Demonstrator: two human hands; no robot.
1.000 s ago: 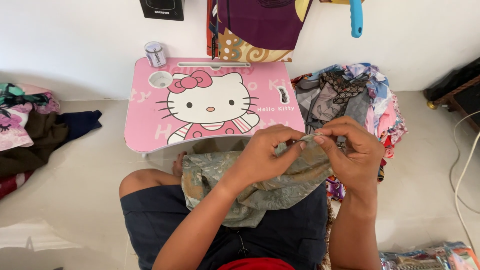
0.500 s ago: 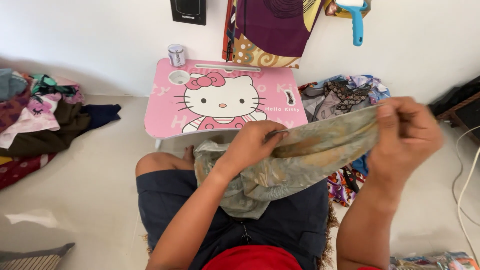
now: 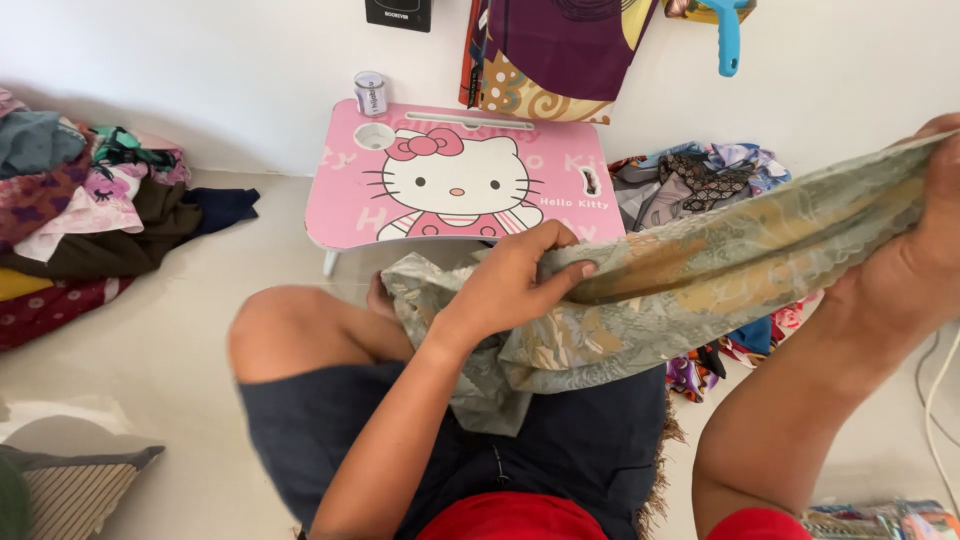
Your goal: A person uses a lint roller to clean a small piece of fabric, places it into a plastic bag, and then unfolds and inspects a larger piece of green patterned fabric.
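A grey-green patterned cloth with tan patches lies bunched on my lap and stretches up to the right. My left hand pinches its top edge near the middle of the view, just in front of the pink table. My right hand grips the same edge at the far right of the frame, raised, so the edge runs taut between both hands. I sit on the floor in dark shorts, one bare knee to the left.
A small pink lap table with a cartoon cat stands against the white wall, a small jar at its back. Heaps of clothes lie at left and behind the cloth at right. Purple fabric hangs above. A white cable trails at right.
My right hand has slid along the cloth's edge far out to the right and upward, pulling it taut. My left hand kept its pinch. The view shifted, showing more of the left heap.
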